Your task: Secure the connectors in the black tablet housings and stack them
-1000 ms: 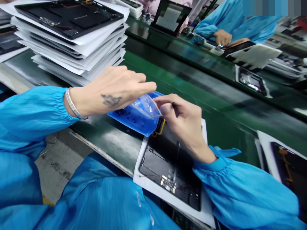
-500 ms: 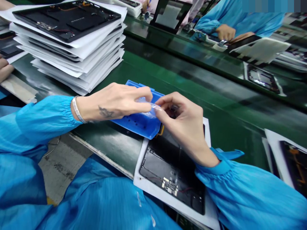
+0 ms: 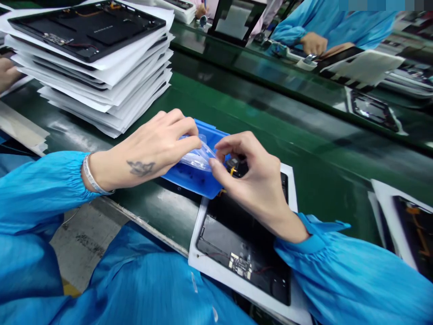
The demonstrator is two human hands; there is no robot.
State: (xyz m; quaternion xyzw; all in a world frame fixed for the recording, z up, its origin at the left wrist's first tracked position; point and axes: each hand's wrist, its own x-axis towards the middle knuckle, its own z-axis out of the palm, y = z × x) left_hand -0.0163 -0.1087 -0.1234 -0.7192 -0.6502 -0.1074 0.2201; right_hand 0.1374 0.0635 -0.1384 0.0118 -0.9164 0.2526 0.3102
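Head view: left hand [image 3: 149,151] pinches a clear bag [image 3: 194,158] above the blue tray [image 3: 189,183] at my 12 o'clock, right hand [image 3: 252,185] pinched beside it, contents hidden; I read bag opening, next calls for a steady hold.

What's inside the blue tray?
Small dark parts lie in the blue tray. The clear plastic bag and left hand cover the rest, so its other contents can't be seen.

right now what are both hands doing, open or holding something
Left hand: closed, pinching a clear plastic bag.
Right hand: closed, seems to hold a small black part.
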